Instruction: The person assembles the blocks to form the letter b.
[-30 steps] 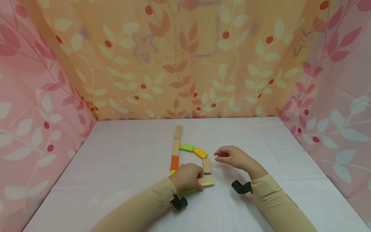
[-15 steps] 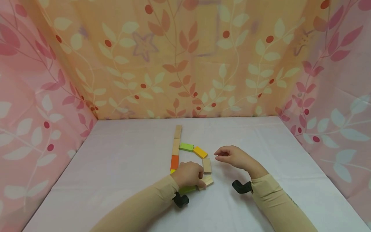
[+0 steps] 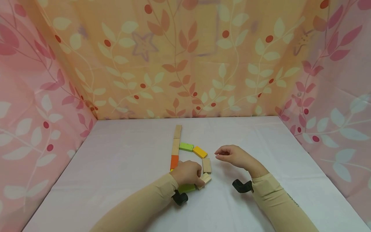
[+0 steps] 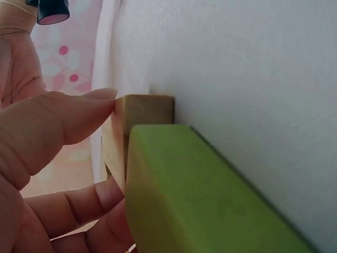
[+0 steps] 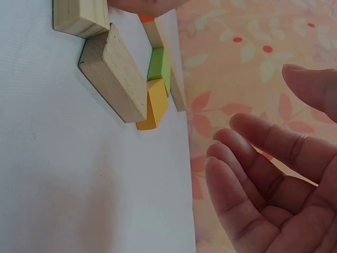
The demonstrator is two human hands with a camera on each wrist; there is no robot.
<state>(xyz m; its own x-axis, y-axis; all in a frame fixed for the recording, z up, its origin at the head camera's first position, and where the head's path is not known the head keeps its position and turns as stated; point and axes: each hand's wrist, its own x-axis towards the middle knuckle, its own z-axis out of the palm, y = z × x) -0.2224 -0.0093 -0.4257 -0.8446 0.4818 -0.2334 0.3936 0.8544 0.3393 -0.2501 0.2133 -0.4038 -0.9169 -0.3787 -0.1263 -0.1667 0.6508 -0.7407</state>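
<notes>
My left hand (image 3: 187, 173) pinches a plain wooden block (image 3: 207, 178) between thumb and fingers. In the left wrist view, the thumb lies on the end of that wooden block (image 4: 150, 113), close to a green block (image 4: 195, 184). The held block lies slanted on the table, between the near green block (image 3: 186, 188) and another plain block (image 3: 206, 165). In the head view, my right hand (image 3: 236, 158) hovers to the right of the blocks, fingers loosely bent. Nothing is between its fingers in the right wrist view.
A straight row of blocks runs away from me, with plain ones (image 3: 176, 141) at the far end and an orange-red one (image 3: 174, 161) nearer. From it, a green block (image 3: 186, 147) and a yellow block (image 3: 200, 151) curve rightward. A patterned curtain (image 3: 185, 64) stands behind the white table (image 3: 121, 154).
The plain block in my left hand has turned from nearly crosswise to slanted, its right end swinging away from me. My right hand has stayed almost still.
</notes>
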